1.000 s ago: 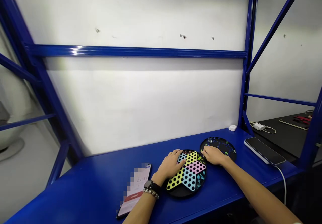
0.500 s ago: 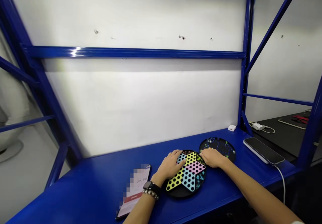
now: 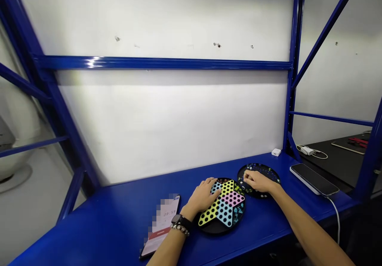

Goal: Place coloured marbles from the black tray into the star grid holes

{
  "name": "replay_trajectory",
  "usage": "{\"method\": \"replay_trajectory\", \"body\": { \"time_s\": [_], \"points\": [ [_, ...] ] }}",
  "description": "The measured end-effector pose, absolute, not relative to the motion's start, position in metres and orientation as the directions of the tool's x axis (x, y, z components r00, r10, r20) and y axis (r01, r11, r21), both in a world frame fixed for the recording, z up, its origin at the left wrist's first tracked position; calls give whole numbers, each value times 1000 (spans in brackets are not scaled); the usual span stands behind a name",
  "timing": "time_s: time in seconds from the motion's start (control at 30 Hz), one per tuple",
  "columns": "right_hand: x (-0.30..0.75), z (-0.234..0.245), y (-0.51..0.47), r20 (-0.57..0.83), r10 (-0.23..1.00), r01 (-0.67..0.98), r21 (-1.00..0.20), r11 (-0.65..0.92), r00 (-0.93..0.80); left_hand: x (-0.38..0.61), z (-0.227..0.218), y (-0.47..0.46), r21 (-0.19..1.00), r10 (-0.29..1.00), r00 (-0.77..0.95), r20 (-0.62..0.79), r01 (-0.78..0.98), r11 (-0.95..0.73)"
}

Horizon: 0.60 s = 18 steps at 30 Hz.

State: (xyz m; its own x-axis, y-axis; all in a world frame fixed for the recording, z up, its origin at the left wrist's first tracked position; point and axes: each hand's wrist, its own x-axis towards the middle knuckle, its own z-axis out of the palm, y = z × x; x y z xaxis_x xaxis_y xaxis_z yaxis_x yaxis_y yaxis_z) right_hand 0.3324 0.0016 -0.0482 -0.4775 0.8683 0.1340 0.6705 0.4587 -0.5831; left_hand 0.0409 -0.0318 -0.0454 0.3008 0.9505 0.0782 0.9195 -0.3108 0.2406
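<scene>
Charging phone (image 3: 313, 179), white adapter (image 3: 276, 152), blue shelf (image 3: 119, 214)

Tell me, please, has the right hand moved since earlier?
Yes: the right hand shifted slightly rightward, from the star board onto the round tray.

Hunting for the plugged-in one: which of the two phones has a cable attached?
The dark-screened phone at far right, with a white cable at its near end; the lit phone by the wristwatch shows none.

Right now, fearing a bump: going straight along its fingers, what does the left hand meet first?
Probably the right hand over the marble tray, just beyond the star board; depth is unclear.
</scene>
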Motion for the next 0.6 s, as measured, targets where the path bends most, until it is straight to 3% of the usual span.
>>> {"method": "replay_trajectory", "body": {
  "time_s": [0.4,0.6],
  "points": [
    [323,-44,-5,-28,824,754,-422,504,-566,41,-46,-32,228,951,302,72,923,-310],
    [321,-50,-5,15,856,768,-433,471,-516,41,-45,-32,229,949,308,72,921,-316]
  ]
}}
